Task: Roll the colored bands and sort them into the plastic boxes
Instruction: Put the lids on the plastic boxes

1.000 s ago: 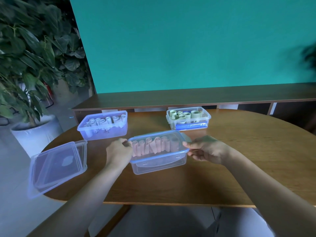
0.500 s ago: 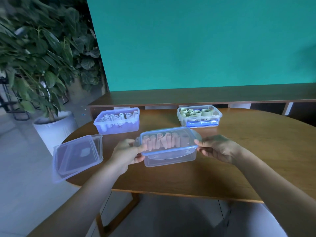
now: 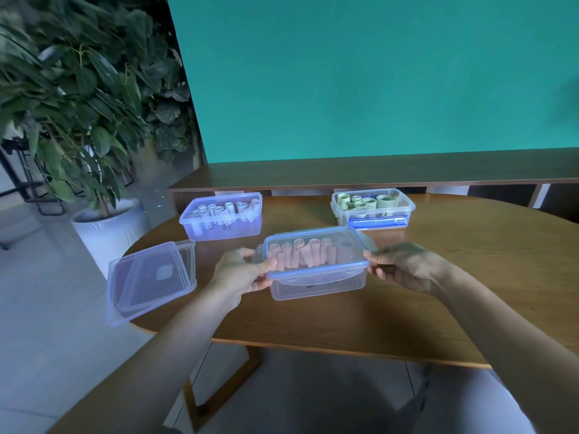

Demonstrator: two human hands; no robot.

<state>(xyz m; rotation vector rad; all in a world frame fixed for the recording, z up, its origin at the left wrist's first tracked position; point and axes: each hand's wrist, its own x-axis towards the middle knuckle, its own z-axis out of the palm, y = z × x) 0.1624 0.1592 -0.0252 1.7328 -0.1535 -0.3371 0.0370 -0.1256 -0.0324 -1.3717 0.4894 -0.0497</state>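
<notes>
Over the last second the lidded box of pink rolls (image 3: pixel 316 264), gripped at its ends by the left hand (image 3: pixel 241 270) and right hand (image 3: pixel 404 264), seems lifted slightly off the table (image 3: pixel 470 277), suggesting sorting is nearly done.

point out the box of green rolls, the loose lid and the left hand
box of green rolls (image 3: pixel 404 214): head view, on its clear right wall
loose lid (image 3: pixel 147 277): head view, on the middle of its flat top
left hand (image 3: pixel 241 272): head view, on the back of the hand
</notes>
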